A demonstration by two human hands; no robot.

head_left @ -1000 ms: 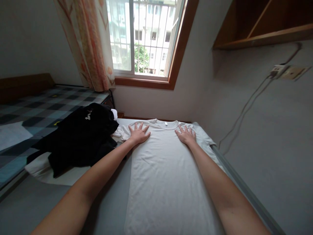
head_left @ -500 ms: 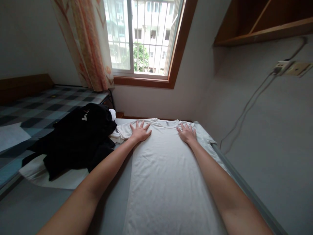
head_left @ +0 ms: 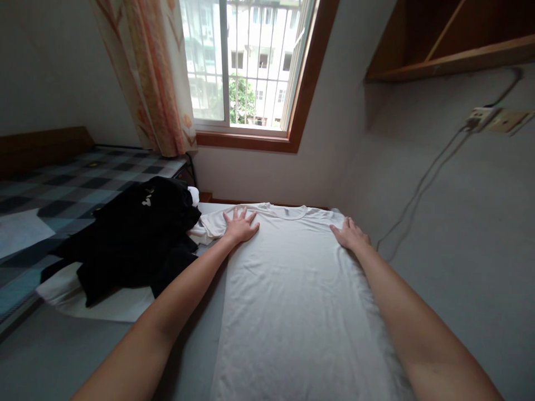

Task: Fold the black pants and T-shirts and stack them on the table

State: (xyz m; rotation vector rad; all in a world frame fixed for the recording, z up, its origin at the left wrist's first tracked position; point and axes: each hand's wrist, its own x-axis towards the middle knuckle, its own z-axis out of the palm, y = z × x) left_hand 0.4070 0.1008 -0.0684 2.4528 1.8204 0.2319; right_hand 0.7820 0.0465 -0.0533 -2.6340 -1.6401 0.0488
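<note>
A white T-shirt (head_left: 288, 289) lies spread on the table, its neckline toward the window and small wrinkles across its body. My left hand (head_left: 241, 225) rests flat on the shirt near the left shoulder, fingers spread. Over by the right sleeve, my right hand (head_left: 351, 233) lies on the cloth with its thumb apart from the other fingers. The right sleeve is mostly hidden under that hand.
To the left, a heap of black clothes (head_left: 137, 234) lies partly on a white sheet (head_left: 100, 303). A checked bed (head_left: 54, 178) stands beyond it. Ahead are a curtain (head_left: 152, 83) and a barred window (head_left: 254, 72). Cables (head_left: 422, 186) hang along the right wall, beneath a wooden shelf (head_left: 451, 58).
My right hand has moved right across the shirt, from beside the neckline out to the right sleeve. My left hand has stayed in place.
</note>
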